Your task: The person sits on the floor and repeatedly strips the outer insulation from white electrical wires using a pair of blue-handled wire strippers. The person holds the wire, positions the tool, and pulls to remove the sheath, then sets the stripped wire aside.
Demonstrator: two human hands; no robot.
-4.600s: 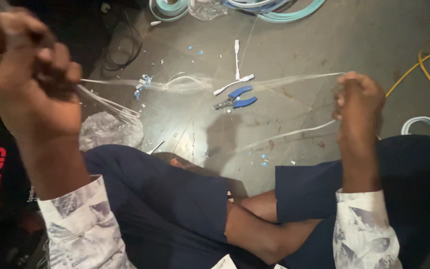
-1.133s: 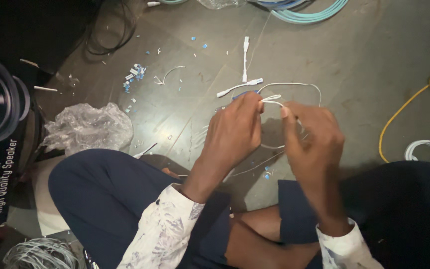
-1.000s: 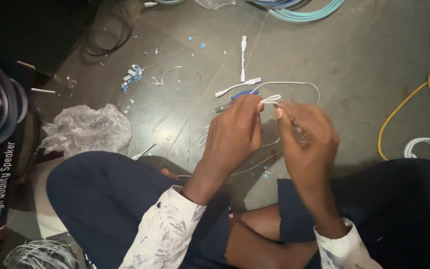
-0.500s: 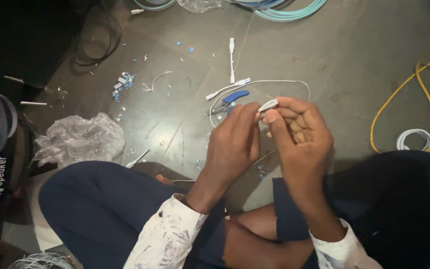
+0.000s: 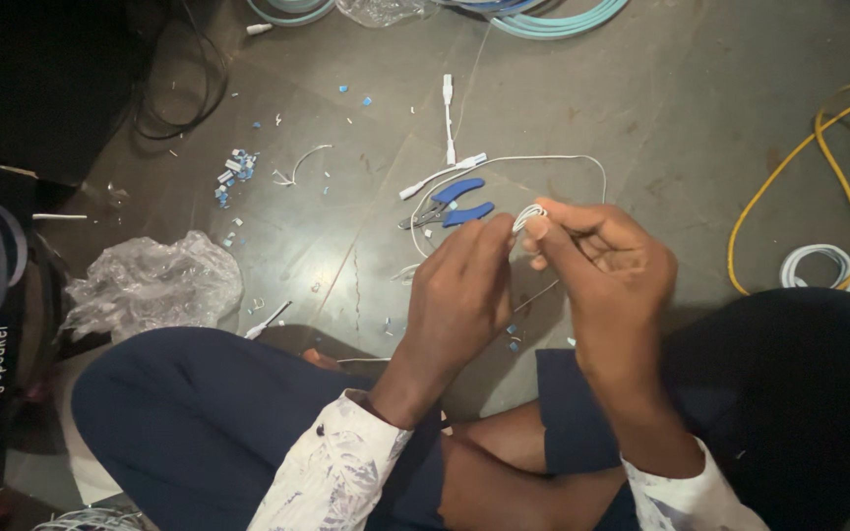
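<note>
We sit cross-legged on the floor (image 5: 700,147) with both hands raised over our lap, close to our eyes, which suits fine work on something this thin. Our right hand (image 5: 607,270) has its fingers pinched together on a small coil of thin white cable (image 5: 528,214), thumb and forefinger clamping the loops so they cannot spring apart. Our left hand (image 5: 459,295) meets it from the other side, its fingertips closed on the same coil, so the bundle is held from both sides; exactly which strand each fingertip presses we cannot tell.

The rest of that white cable trails away in a wide arc over the floor behind the hands, towards the far edge of the view. The blue-handled pliers (image 5: 450,208) lie on the floor just beyond the left hand, near enough to pick up without shifting. Small blue and white offcuts (image 5: 233,177) are scattered to the far left, a crumpled clear plastic bag (image 5: 150,285) lies by our left knee, and a yellow cable (image 5: 789,187) loops along the right side, well apart from the work.
</note>
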